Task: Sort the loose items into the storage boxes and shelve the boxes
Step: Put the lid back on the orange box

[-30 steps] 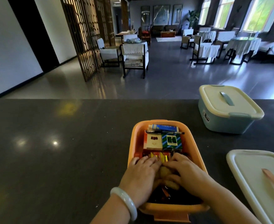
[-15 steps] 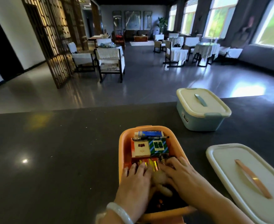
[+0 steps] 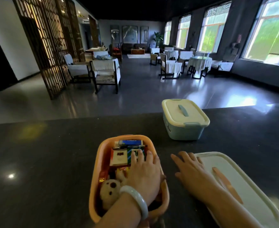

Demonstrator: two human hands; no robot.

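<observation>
I am watching the left hand (image 3: pixel 143 175) lying flat over the packed orange box (image 3: pixel 96 183), fingers straight and pressing on the small cartons (image 3: pixel 119 157), gripping nothing. The right hand (image 3: pixel 190 170) is reaching with relaxed, spread fingers toward the cream lid (image 3: pixel 250 195) lying just beside the box on the table (image 3: pixel 45 162); it is touching the lid's near edge at most and not yet holding it.

The box is looking full: the plush bear (image 3: pixel 109 193) is sitting near the rim and a pen (image 3: pixel 129 146) is lying across the cartons, so I am judging the lid may not seat, or may pinch the bear, once the pressing hand lifts. Dragging the lid one-handed could also nudge the box.

The closed blue box (image 3: pixel 183 125) is standing well apart, out of the way.
</observation>
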